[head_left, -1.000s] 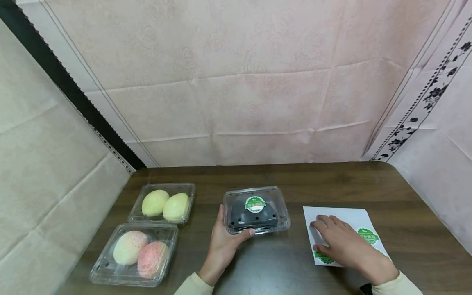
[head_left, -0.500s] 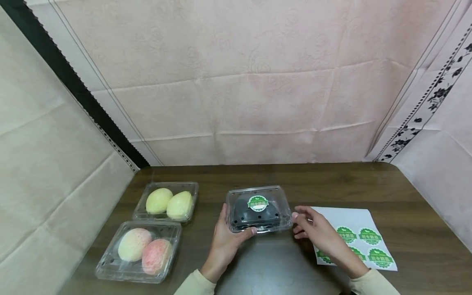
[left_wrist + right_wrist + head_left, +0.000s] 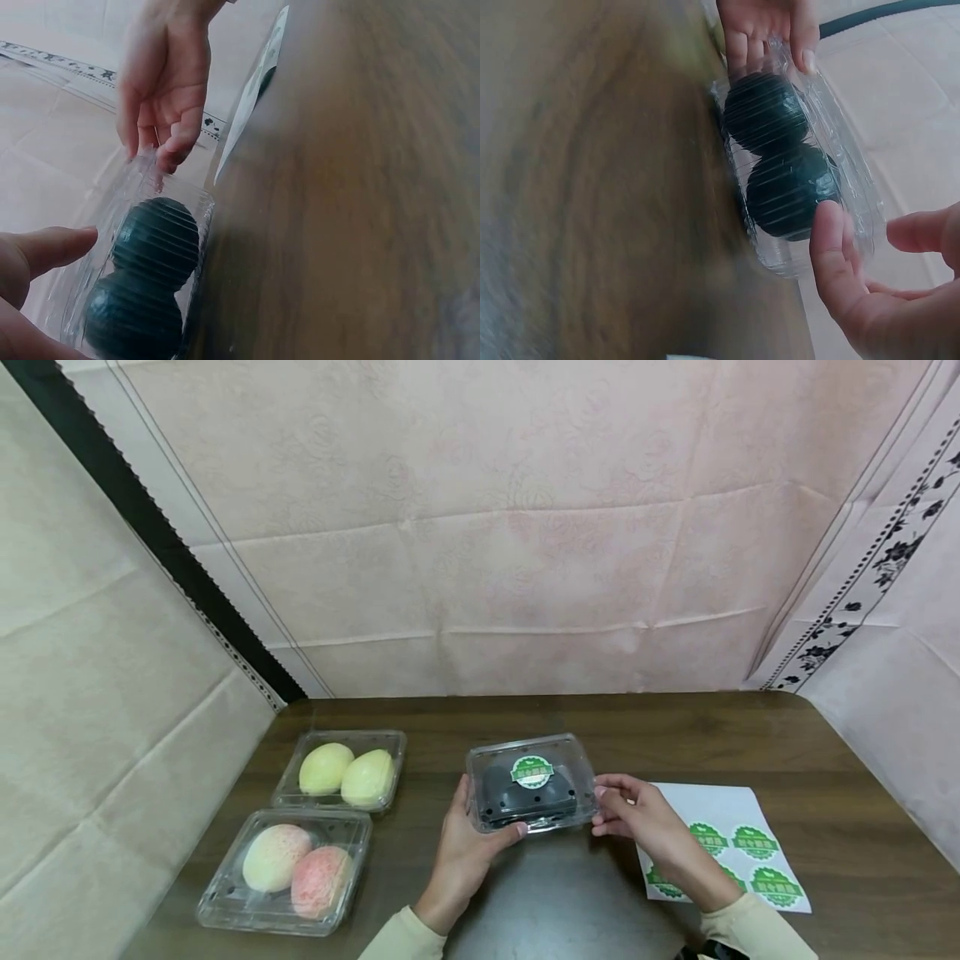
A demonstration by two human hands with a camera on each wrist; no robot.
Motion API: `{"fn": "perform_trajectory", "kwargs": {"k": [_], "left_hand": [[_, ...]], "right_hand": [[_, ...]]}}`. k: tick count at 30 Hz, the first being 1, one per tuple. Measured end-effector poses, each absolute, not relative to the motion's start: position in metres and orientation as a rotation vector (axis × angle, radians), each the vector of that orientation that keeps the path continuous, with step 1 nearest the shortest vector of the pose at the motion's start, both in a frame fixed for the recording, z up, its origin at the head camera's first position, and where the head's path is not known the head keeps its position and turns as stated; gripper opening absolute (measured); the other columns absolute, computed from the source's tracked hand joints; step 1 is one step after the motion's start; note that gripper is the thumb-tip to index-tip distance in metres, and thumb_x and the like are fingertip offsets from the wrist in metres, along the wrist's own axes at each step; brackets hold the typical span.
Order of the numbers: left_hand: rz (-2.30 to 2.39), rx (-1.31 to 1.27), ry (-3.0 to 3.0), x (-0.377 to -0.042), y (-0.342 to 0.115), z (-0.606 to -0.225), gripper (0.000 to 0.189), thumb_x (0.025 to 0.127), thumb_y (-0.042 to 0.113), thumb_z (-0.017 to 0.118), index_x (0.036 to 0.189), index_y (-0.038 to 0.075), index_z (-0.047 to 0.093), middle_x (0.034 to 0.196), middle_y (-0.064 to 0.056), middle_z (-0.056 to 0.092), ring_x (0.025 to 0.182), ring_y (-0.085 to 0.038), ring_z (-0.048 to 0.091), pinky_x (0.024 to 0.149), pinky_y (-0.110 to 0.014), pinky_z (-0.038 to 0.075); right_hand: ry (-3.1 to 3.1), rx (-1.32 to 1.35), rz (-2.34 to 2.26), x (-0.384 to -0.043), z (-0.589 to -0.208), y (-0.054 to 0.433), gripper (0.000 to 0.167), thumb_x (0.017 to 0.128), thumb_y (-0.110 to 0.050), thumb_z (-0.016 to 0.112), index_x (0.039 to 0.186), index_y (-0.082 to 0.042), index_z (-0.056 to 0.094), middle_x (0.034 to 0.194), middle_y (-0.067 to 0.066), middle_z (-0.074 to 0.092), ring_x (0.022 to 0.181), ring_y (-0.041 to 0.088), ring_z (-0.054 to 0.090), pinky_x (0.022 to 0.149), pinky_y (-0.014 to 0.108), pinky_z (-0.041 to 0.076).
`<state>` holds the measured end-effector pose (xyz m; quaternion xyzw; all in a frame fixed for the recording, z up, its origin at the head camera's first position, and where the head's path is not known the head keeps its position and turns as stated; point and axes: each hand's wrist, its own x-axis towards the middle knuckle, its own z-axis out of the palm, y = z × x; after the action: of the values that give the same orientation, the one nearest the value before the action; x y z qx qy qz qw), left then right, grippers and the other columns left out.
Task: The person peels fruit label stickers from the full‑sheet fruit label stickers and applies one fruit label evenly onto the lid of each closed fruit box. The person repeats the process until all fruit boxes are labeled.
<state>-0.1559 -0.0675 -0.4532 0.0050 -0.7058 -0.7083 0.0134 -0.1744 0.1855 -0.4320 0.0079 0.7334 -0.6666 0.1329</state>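
A clear plastic clamshell box [image 3: 577,781] with a round green-and-white sticker [image 3: 532,772] on its lid lies between both hands. Two dark round things [image 3: 791,187] show through its ribbed wall; their kind is unclear. My left hand [image 3: 467,853] grips the box's left end, thumb on the near edge. At the other end my right hand [image 3: 647,820] holds the right edge with curled fingers. Behind that hand lies a white sheet [image 3: 712,800] with several green stickers [image 3: 777,887], partly hidden by the right hand and forearm.
Two more clear boxes stand on the left: a far one [image 3: 300,742] with two pale yellow fruit-like balls [image 3: 367,777], and a nearer one [image 3: 225,906] with two pinkish ones [image 3: 320,881]. Cloth walls [image 3: 525,568] enclose the brown wooden table [image 3: 547,906].
My right hand has left the sticker sheet, moved left and now holds the box's right edge. The box has shifted very slightly right in my left hand's grip.
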Motion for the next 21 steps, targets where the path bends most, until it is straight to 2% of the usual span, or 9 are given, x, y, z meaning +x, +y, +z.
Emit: {"fn": "perform_trajectory", "kwargs": {"k": [3,5,7,9,12,14,21], "left_hand": [[-2.222,0.049,-2.23,-0.156,-0.067,-0.45,0.113,0.079,0.003,0.089,0.162,-0.014,0.014,0.167,-0.035,0.025,0.155,-0.048,0.027,0.125,-0.054,0.026],[-2.235,0.096,-2.247,-0.158,-0.068,-0.448,0.102,0.086,0.011,0.086,0.162,-0.011,0.022,0.164,-0.033,0.033,0.151,-0.047,0.036,0.121,-0.053,0.037],[-2.255,0.152,-2.241,-0.16,-0.07,-0.446,0.088,0.094,0.02,0.081,0.159,-0.01,0.03,0.157,-0.03,0.045,0.142,-0.042,0.05,0.114,-0.047,0.047],[-2.298,0.207,-2.2,-0.162,-0.073,-0.444,0.072,0.101,0.023,0.073,0.156,-0.009,0.039,0.146,-0.025,0.056,0.126,-0.032,0.061,0.101,-0.038,0.056],[-2.403,0.247,-2.092,-0.167,-0.075,-0.445,0.052,0.107,0.017,0.062,0.149,-0.01,0.047,0.13,-0.018,0.065,0.103,-0.017,0.065,0.085,-0.028,0.059],[-2.479,0.244,-2.014,-0.169,-0.076,-0.448,0.044,0.108,0.008,0.057,0.146,-0.012,0.049,0.121,-0.015,0.067,0.093,-0.013,0.063,0.077,-0.025,0.059],[-2.617,0.281,-1.863,-0.173,-0.073,-0.455,0.039,0.103,-0.004,0.057,0.141,-0.012,0.05,0.107,-0.007,0.068,0.086,-0.012,0.064,0.073,-0.023,0.059]], "right_hand": [[2.138,0.047,-1.927,-0.179,-0.432,0.191,0.044,0.112,-0.012,0.049,0.147,0.014,0.043,0.117,0.019,0.06,0.091,0.023,0.068,0.08,0.033,0.064],[2.135,0.069,-1.927,-0.182,-0.433,0.195,0.045,0.112,-0.013,0.049,0.148,0.013,0.043,0.117,0.018,0.061,0.091,0.022,0.068,0.081,0.032,0.063],[2.131,0.075,-1.927,-0.185,-0.434,0.197,0.045,0.113,-0.014,0.048,0.149,0.012,0.042,0.118,0.018,0.062,0.091,0.021,0.068,0.081,0.032,0.063],[2.129,0.078,-1.928,-0.187,-0.434,0.199,0.046,0.113,-0.015,0.047,0.15,0.013,0.042,0.119,0.018,0.062,0.092,0.022,0.068,0.081,0.033,0.063],[2.124,0.085,-1.933,-0.188,-0.434,0.2,0.047,0.113,-0.015,0.046,0.151,0.012,0.041,0.121,0.018,0.061,0.093,0.022,0.068,0.082,0.033,0.063],[2.122,0.088,-1.935,-0.189,-0.433,0.201,0.048,0.114,-0.016,0.046,0.152,0.013,0.04,0.121,0.018,0.061,0.093,0.021,0.068,0.082,0.032,0.063],[2.141,0.065,-1.935,-0.195,-0.432,0.206,0.051,0.113,-0.02,0.052,0.15,0.013,0.042,0.125,0.019,0.06,0.092,0.02,0.067,0.081,0.031,0.063]]}}
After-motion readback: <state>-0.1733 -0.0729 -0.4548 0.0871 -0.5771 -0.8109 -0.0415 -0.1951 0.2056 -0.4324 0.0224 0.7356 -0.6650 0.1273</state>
